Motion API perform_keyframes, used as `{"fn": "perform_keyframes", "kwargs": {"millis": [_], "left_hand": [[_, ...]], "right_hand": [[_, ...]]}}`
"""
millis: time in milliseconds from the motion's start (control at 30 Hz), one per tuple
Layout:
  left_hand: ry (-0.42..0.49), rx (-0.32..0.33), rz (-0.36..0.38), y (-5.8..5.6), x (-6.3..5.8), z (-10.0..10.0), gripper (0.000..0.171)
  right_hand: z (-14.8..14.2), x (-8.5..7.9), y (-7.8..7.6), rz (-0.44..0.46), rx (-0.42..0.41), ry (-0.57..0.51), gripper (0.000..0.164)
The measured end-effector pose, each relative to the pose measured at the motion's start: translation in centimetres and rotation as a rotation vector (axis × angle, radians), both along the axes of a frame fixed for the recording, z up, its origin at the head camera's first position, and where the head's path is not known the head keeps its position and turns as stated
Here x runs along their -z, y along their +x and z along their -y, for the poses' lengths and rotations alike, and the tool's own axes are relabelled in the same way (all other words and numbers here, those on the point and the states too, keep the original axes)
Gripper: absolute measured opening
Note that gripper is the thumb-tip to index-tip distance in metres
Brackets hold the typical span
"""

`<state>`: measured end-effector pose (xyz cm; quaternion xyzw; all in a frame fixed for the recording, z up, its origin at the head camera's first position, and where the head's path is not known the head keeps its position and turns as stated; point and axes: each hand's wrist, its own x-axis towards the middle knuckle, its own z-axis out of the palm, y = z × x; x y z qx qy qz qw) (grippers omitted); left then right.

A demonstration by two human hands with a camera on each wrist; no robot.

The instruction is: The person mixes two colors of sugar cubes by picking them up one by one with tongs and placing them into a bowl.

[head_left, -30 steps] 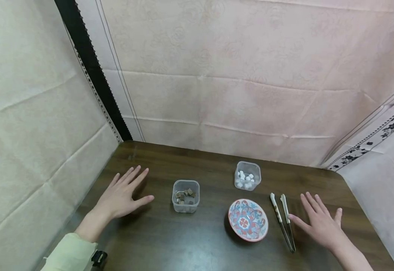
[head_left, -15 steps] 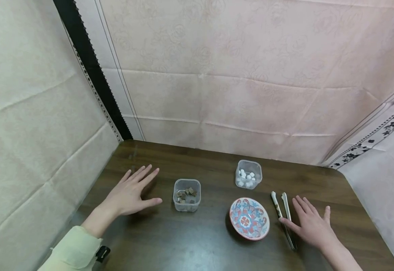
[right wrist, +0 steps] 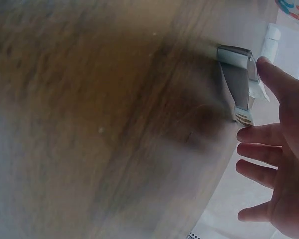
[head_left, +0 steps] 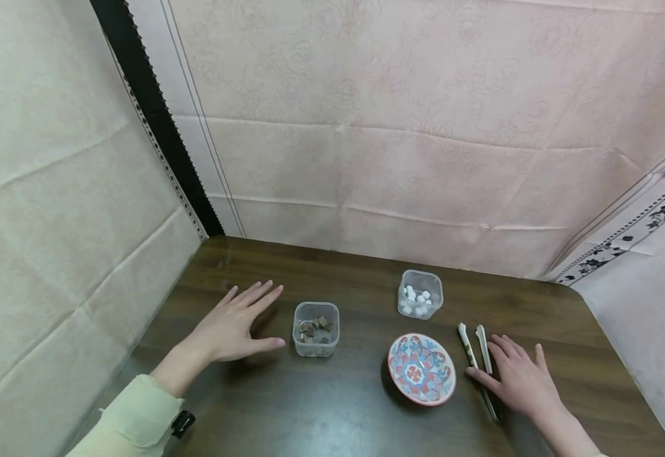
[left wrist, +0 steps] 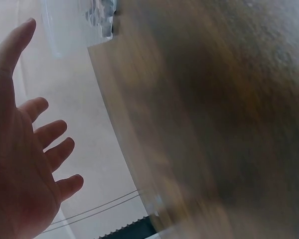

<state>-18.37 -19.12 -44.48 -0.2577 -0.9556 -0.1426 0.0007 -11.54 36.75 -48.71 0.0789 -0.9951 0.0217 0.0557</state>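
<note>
My right hand (head_left: 521,384) reaches over a pair of metal tongs (head_left: 467,346) with white, patterned ends. The thumb lies across the tongs on the bowl side, the other fingers along their right. In the right wrist view the tongs (right wrist: 234,56) stand between thumb and forefinger, with the fingers spread and not closed round them. My left hand (head_left: 230,333) is spread flat over the table, its thumb tip just left of a clear plastic box (head_left: 315,350) with several brown cubes in it. It holds nothing; the left wrist view shows its palm (left wrist: 15,164) bare.
A patterned red and blue bowl (head_left: 422,369) stands left of the tongs. Behind it is a second clear box (head_left: 422,278) with several small white pieces. Cloth-covered walls (head_left: 367,158) border the dark wooden table (head_left: 332,412) at the back and sides.
My right hand has moved left, from beside the tongs to over them. The left hand has shifted right, closer to the box of brown cubes. The boxes, bowl and tongs stay in place.
</note>
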Motion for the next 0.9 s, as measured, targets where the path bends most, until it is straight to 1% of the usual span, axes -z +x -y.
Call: {"fn": "perform_keyframes", "kwargs": {"millis": [300,567,767,900], "left_hand": [[-0.005,0.013,-0.003,-0.1,0.0,-0.6,0.101],[0.0,0.024,-0.006,-0.2,0.3,-1.0,0.102],[0.023,0.031,0.022,-0.3,0.5,-1.3,0.105],[0.031,0.036,0.045,-0.3,0.5,-1.5,0.106]], "right_hand": [[0.1,0.0,-0.4,-0.049,-0.033,0.03,0.065],[0.0,-0.1,-0.5,-0.036,-0.034,0.031,0.053],[0.0,-0.1,-0.6,-0.052,-0.051,0.02,0.039],[-0.1,-0.1,-0.5,-0.07,-0.057,0.015,0.035]]}}
